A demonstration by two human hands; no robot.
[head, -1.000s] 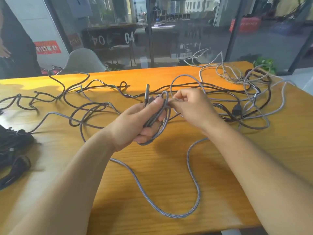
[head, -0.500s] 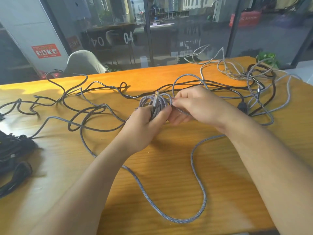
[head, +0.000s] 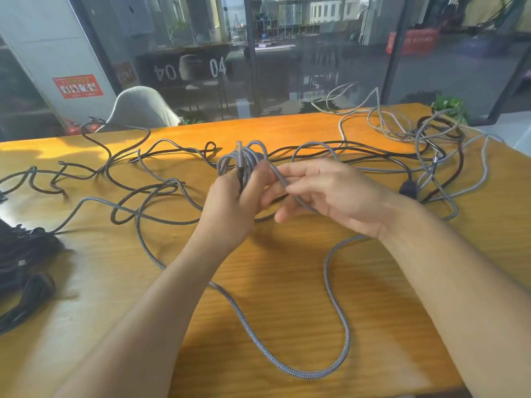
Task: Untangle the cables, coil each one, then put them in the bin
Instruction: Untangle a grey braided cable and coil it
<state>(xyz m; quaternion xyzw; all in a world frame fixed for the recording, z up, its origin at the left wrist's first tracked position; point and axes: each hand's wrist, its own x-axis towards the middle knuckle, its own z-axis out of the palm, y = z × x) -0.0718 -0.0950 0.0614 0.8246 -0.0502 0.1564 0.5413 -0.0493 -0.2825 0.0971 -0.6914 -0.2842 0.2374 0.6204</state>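
A: Head view, what is the left hand doing?

B: Its grip is curled round a small coil of grey braided cable, held upright above the table. A metal plug sticks up out of the top of the coil.

A: And the right hand?

B: Just beside the left one. Its fingers are half spread, and a strand of the same grey cable runs between them, lightly pinched. From under that hand the cable drops to the table and swings in a wide loop toward the near edge, then runs back up under the left forearm.

A: What lies around them?

B: Loose cables everywhere. Dark cables wander across the left and middle of the table, crossing grey ones. At the far right corner sits a tangle of light braided cables wound through black cables, with a black connector near the right wrist. At the left edge lies a black heap; I cannot tell what it is.

A: Behind the table?

B: A pale chair, a glass wall, and a green plant by the far right corner.
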